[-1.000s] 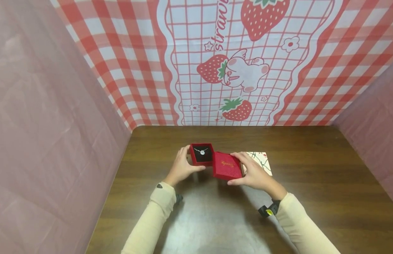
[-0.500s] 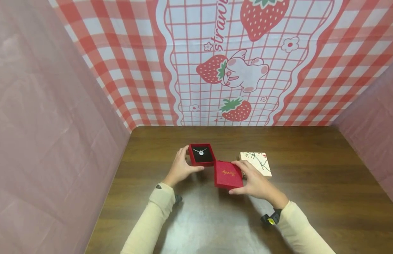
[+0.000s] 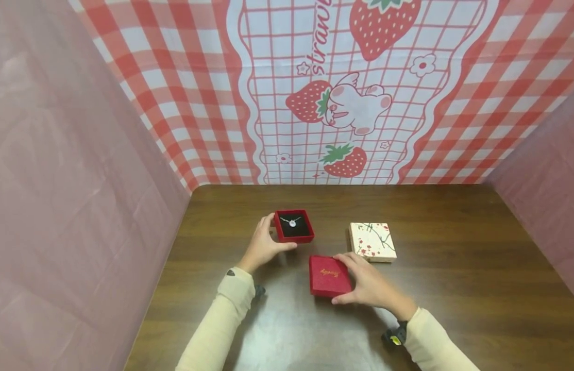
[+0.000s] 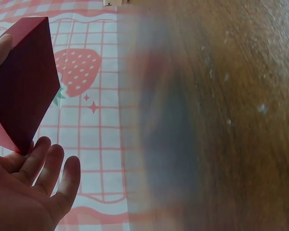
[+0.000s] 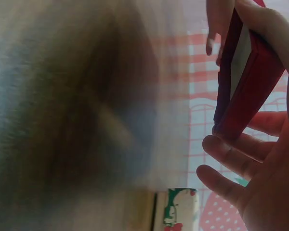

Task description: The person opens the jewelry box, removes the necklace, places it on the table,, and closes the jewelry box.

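Observation:
My left hand [image 3: 260, 249] holds a red jewelry box base [image 3: 305, 239] between thumb and fingers. A necklace [image 3: 292, 223] with a round pendant lies on the black insert inside it. From the left wrist view, the dark underside of the box base [image 4: 26, 84] shows, raised off the table. My right hand [image 3: 372, 284] grips the red box lid [image 3: 328, 278] by its right side, its gold lettering facing up. The lid sits nearer the front than the base and apart from it. Its hollow inside faces down in the right wrist view, where the lid [image 5: 255, 91] is tilted.
A cream box [image 3: 372, 242] with a red flower and branch pattern stands on the brown wooden table [image 3: 454, 247], just behind my right hand. A strawberry-print cloth [image 3: 277, 118] hangs at the back, and pink cloth [image 3: 83, 180] lines both sides.
The right hand has brought the lid toward the front, away from the base, uncovering the cream box. The left hand and the base have hardly moved.

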`<state>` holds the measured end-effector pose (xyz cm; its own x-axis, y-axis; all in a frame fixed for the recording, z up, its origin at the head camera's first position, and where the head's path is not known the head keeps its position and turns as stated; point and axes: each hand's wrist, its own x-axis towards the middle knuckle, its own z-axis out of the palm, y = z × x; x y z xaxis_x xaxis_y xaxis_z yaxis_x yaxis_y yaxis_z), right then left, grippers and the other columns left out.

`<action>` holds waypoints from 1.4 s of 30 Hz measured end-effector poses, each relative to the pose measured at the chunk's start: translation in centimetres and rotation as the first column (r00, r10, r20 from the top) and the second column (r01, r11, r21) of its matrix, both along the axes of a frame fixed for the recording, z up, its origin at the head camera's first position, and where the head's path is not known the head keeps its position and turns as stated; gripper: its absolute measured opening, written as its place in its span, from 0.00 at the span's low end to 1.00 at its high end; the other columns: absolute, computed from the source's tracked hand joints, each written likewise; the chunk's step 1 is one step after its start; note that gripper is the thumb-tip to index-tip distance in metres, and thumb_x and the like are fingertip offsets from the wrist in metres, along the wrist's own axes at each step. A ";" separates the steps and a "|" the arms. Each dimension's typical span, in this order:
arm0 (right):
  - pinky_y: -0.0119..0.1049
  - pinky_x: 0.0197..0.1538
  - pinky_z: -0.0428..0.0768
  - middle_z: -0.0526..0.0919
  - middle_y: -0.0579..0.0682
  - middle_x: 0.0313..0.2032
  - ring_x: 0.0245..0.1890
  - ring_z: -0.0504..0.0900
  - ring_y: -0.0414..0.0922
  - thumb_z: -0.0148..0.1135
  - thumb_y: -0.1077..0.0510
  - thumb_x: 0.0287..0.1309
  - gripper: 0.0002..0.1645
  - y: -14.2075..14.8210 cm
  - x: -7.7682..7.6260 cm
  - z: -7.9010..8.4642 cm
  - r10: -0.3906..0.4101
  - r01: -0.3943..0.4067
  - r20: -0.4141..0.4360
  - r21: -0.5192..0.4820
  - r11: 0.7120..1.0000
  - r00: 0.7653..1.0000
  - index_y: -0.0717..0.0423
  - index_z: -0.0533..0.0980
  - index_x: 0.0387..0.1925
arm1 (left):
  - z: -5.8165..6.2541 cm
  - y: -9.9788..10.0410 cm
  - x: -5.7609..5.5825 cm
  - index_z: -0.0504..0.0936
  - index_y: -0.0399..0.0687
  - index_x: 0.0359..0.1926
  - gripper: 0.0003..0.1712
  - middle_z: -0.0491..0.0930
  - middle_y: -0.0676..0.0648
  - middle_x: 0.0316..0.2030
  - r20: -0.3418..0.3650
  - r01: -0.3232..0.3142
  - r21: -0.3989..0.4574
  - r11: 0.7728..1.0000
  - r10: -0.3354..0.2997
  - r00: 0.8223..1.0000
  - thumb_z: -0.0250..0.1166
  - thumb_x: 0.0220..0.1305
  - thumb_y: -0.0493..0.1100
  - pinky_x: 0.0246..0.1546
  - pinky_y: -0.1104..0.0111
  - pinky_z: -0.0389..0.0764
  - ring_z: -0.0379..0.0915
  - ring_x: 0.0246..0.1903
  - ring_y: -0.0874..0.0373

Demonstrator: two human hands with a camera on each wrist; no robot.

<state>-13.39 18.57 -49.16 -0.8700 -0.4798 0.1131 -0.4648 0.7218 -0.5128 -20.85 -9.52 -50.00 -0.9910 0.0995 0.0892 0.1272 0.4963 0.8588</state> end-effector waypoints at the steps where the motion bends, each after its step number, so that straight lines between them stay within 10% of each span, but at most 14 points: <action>1: 0.44 0.46 0.80 0.77 0.50 0.50 0.46 0.76 0.44 0.82 0.37 0.26 0.57 0.0 0.1 -0.2 0.002 -0.002 -0.006 0.009 1.000 1.000 0.56 0.71 0.60 | 0.0 0.0 0.0 0.64 0.43 0.67 0.55 0.71 0.41 0.58 0.001 0.000 -0.001 1.000 0.000 1.000 0.81 0.40 0.52 0.56 0.53 0.78 0.71 0.56 0.46; 27: 0.50 0.51 0.79 0.76 0.52 0.49 0.48 0.76 0.48 0.76 0.25 0.23 0.66 0.2 1.4 -2.7 0.050 -0.049 -0.005 0.135 0.990 0.999 0.62 0.70 0.62 | -0.1 0.4 -0.2 0.62 0.42 0.69 0.56 0.71 0.41 0.58 0.015 0.002 0.004 1.000 -0.002 1.000 0.81 0.40 0.51 0.56 0.54 0.77 0.72 0.54 0.46; 42: 0.50 0.52 0.77 0.77 0.52 0.48 0.48 0.75 0.48 0.82 0.36 0.18 0.64 -0.2 1.9 -3.6 0.076 -0.057 -0.093 0.195 0.979 0.993 0.61 0.69 0.60 | 0.2 0.7 0.1 0.63 0.43 0.69 0.56 0.71 0.42 0.58 0.031 -0.003 0.020 1.000 0.003 1.000 0.81 0.41 0.51 0.57 0.52 0.77 0.72 0.55 0.46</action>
